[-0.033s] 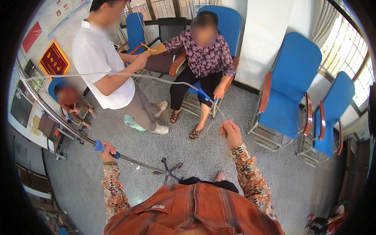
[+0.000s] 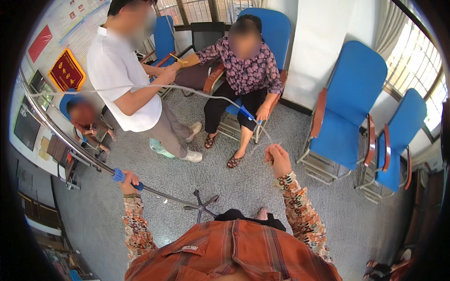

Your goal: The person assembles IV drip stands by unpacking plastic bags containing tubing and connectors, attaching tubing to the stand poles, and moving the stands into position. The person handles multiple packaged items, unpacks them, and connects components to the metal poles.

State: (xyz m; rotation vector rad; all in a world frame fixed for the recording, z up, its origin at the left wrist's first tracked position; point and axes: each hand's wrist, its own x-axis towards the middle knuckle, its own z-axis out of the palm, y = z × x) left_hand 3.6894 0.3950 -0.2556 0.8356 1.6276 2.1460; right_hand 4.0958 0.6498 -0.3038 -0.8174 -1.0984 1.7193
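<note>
My left hand [image 2: 129, 182] is wrapped round the blue grip of a metal drip stand [image 2: 89, 158], whose pole leans up to the far left. The stand's dark wheeled base [image 2: 200, 206] is on the floor ahead of me. My right hand [image 2: 280, 160] is closed in a pinch, held up in front of me, on the thin end of a clear infusion tube. That tube [image 2: 187, 90] runs across from the top of the stand and carries a blue roller clamp [image 2: 246, 113]. A small loop of it hangs beside my fingers; the very tip is too faint to make out.
A standing person [image 2: 124, 89] in white holds a yellow band [image 2: 180, 61] at the outstretched arm of a seated person [image 2: 243, 70]. Blue chairs [image 2: 337, 136] line the right. Another person [image 2: 84, 114] sits at far left. A green bag [image 2: 161, 147] lies behind the standing person's legs.
The view has shifted very slightly. Both my hands keep the same hold on the stand and the tube.
</note>
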